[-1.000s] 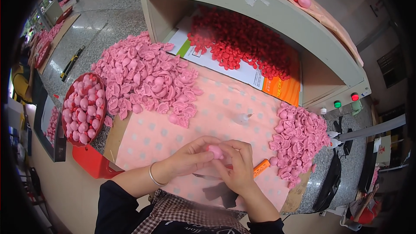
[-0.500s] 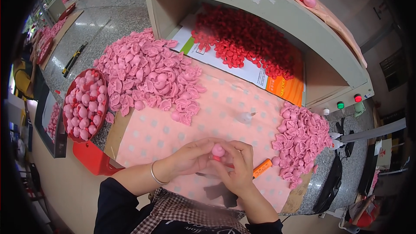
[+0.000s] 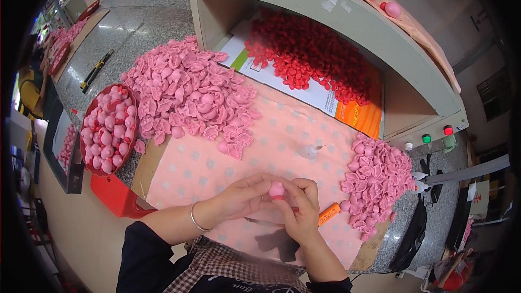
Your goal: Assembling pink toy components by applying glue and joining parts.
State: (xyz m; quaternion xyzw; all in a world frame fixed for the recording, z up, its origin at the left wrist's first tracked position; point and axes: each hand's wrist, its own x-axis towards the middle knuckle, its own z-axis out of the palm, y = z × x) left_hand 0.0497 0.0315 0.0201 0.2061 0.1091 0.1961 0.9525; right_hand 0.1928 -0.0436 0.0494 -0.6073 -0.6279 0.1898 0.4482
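Observation:
Low over the cloth, my left hand [image 3: 239, 198] and my right hand [image 3: 302, 211] pinch one small pink rounded plastic piece [image 3: 277, 188] with a red part at its underside. My fingertips close around it from both sides. An orange-handled tool [image 3: 329, 214] lies beside my right wrist, partly hidden by it. Farther off on the cloth rests a small translucent bottle with a thin tip [image 3: 310, 151]. Some dark tape-like strips [image 3: 277, 243] lie below my right hand.
The polka-dot cloth [image 3: 190, 168] lies between a large heap of pink shell-like parts [image 3: 190, 92] and a smaller one [image 3: 374, 179]. A red basket of pink-and-red pieces [image 3: 108, 130] stands left. Ahead, a grey open-fronted box [image 3: 418, 92] holds red parts [image 3: 304, 54]. Pliers [image 3: 96, 70] lie far left.
My fingers have shifted slightly around the pink piece, and it sits at a slightly different angle. The whole view has moved a little; both hands keep their hold.

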